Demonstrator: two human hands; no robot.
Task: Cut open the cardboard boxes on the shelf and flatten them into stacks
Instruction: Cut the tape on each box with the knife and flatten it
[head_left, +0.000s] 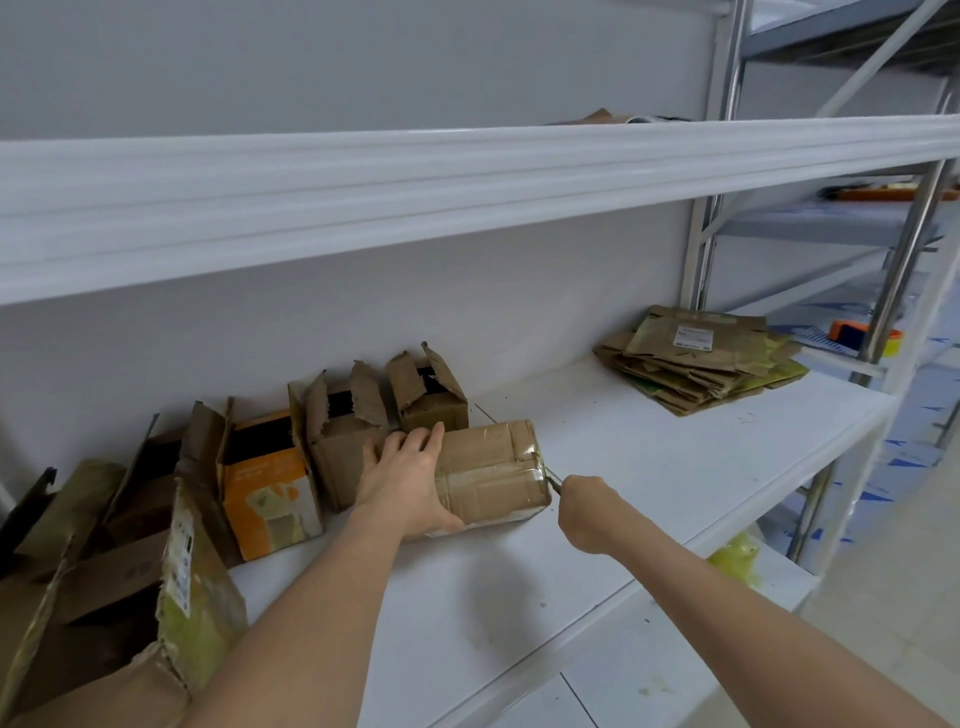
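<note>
Storeroom: white metal shelving, cardboard boxes

left hand holds taped box | right hand grips blade, probably

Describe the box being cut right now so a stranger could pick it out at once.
On the white shelf, look right of the row of opened boxes along the back wall. The taped box lies on its side nearer the front edge, with the left hand gripping it and the right hand holding a blade at its end. Unlike its neighbours, it is sealed with glossy tape.
</note>
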